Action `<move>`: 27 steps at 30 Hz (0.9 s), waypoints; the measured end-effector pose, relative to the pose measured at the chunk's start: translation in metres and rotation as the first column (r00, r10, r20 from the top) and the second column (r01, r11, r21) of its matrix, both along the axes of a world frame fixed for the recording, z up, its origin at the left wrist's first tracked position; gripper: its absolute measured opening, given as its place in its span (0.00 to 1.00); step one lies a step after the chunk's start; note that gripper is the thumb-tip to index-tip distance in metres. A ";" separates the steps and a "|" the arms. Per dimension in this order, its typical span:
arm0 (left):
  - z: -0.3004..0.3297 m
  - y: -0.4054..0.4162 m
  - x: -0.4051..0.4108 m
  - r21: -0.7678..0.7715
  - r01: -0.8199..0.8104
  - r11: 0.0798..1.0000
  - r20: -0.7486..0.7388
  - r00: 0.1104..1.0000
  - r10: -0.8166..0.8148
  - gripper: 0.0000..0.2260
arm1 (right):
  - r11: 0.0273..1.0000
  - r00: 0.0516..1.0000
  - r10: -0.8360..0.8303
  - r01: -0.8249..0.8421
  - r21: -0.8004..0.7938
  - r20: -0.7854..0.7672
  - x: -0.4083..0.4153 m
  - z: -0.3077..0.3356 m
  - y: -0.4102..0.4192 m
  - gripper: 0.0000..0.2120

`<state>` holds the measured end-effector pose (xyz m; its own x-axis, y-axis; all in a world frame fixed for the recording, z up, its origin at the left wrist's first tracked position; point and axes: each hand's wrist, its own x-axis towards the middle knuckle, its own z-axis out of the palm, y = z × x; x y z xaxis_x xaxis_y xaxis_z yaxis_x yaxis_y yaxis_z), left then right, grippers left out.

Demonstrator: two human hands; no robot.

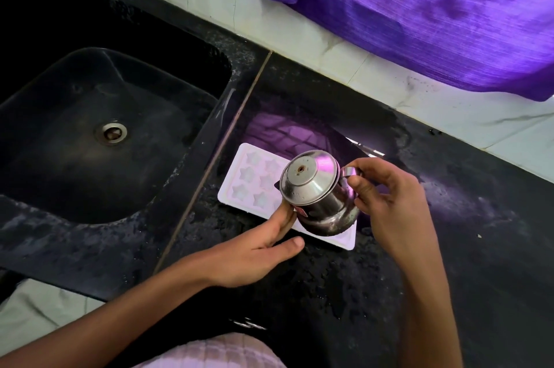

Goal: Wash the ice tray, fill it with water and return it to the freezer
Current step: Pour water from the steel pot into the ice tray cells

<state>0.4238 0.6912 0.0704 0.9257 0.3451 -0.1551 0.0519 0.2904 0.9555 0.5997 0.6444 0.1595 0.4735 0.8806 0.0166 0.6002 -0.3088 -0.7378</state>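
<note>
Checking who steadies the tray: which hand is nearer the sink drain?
Left. The left hand rests at the ice tray's near edge, closer to the drain; the right hand holds the steel jug's handle, farther away.

Black speckled countertop [344, 283], wet, white star-cavity ice tray [239, 175] lying flat on it
</note>
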 end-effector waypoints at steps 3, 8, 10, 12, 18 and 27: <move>0.000 -0.004 0.000 -0.037 0.013 0.999 -0.015 1.000 -0.014 0.31 | 1.000 1.000 0.000 0.001 -0.025 0.022 -0.001 0.000 -0.002 0.06; 0.005 -0.005 0.004 -0.089 -0.014 0.996 -0.031 0.999 0.012 0.31 | 0.999 0.999 -0.010 0.011 -0.035 0.032 -0.001 0.001 -0.003 0.06; 0.005 -0.005 0.004 -0.090 -0.020 0.996 -0.030 0.999 0.017 0.31 | 0.999 0.999 -0.009 0.011 -0.040 0.041 -0.002 0.001 -0.003 0.06; 0.004 -0.005 0.004 -0.086 -0.022 0.996 -0.026 0.999 0.020 0.31 | 0.999 0.999 -0.007 0.009 -0.041 0.040 -0.002 0.001 -0.003 0.06; -0.001 -0.004 0.003 -0.082 -0.016 0.997 -0.028 1.000 0.014 0.31 | 0.999 0.999 -0.002 0.003 -0.036 0.035 -0.003 0.003 -0.003 0.06; -0.002 -0.004 0.005 -0.083 -0.002 0.997 -0.017 1.000 0.000 0.31 | 0.999 0.999 -0.005 0.007 -0.032 0.044 -0.002 0.006 -0.004 0.05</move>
